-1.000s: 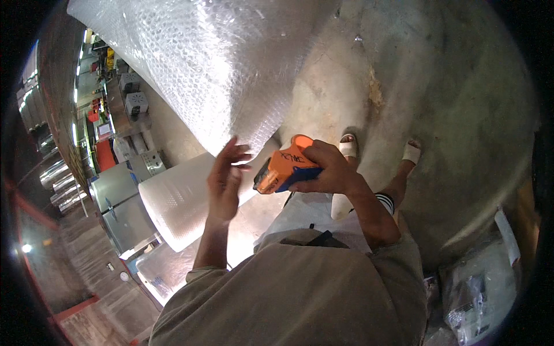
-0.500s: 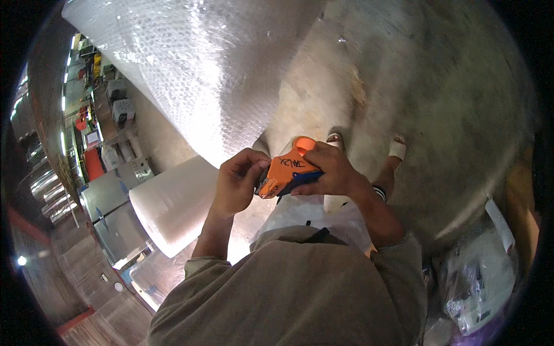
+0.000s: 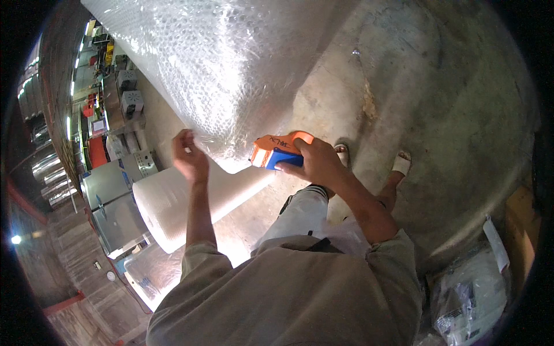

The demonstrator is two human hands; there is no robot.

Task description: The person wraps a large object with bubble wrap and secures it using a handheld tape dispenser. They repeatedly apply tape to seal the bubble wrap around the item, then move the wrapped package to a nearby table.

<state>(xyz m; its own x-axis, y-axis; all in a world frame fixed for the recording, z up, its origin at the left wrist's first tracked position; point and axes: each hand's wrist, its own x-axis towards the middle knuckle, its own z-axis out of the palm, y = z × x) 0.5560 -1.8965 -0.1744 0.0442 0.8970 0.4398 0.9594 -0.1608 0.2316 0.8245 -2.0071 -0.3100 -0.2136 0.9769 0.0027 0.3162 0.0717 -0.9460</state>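
Note:
An orange and blue tape dispenser (image 3: 278, 151) is gripped in my right hand (image 3: 319, 164), its front end close to the bottom of a large bubble-wrapped bundle (image 3: 213, 75). My left hand (image 3: 190, 155) is at the bundle's lower left edge, with fingers curled together. Whatever may lie between those fingertips is too small to make out. Shiny, creased plastic covers the bundle's lower end between both hands.
A thick roll of bubble wrap (image 3: 167, 210) lies at left below the bundle. Beyond it stand grey metal cabinets (image 3: 118, 216). A plastic-wrapped package (image 3: 470, 294) is at lower right. My sandalled feet stand on the concrete floor (image 3: 438, 115).
My hands have drawn apart: the left went left and up to the bundle's edge, the right moved slightly left with the tape dispenser. The bundle appears shifted right and lower in view.

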